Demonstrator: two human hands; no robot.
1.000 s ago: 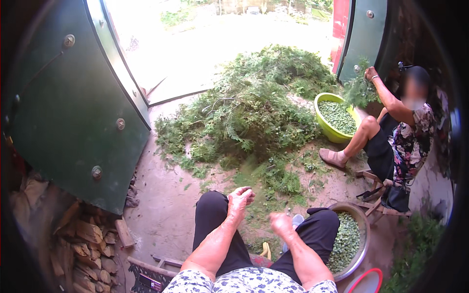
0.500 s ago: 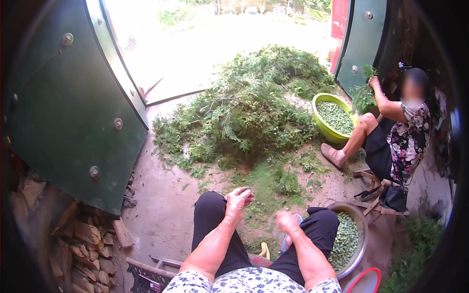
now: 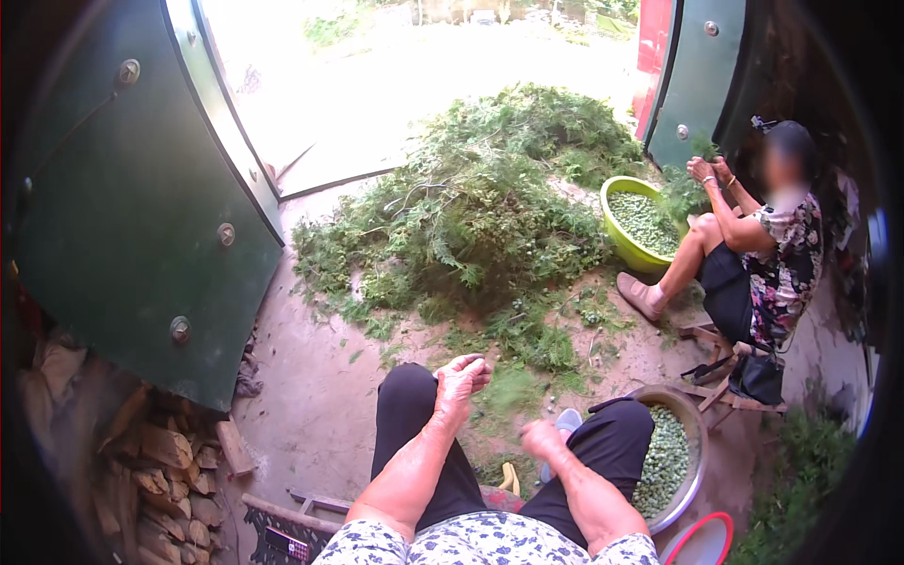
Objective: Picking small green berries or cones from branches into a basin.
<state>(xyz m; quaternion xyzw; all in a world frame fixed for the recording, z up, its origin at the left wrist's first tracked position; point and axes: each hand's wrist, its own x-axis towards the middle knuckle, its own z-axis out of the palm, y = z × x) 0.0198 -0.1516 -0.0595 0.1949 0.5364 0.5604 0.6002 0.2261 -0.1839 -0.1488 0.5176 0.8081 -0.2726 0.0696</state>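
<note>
My left hand [image 3: 459, 381] is raised by my left knee, fingers curled together toward the thumb; anything inside them is too small to see. Lower and further right, my right hand [image 3: 546, 439] is closed, its fingers pointing up and left. A blurred green sprig [image 3: 513, 388] hangs between the two hands, just beyond the right fingertips; whether those fingers grip its stem I cannot tell. Beside my right knee stands a round metal basin [image 3: 698, 471] with small green berries in it. A big heap of leafy green branches [image 3: 471, 202] lies on the floor ahead.
At right, a seated person [image 3: 782, 245] holds a green sprig near a yellow-green tub [image 3: 617, 235] of berries. Split firewood [image 3: 169, 447] is stacked at left below a dark green door [image 3: 151, 226]. A red-rimmed container [image 3: 702, 541] sits at lower right, near more greenery [image 3: 791, 490].
The blurred sprig now shows lower and smaller between my hands. My right hand has shifted slightly left and down, my left slightly up. The other person has brought both hands together on their sprig.
</note>
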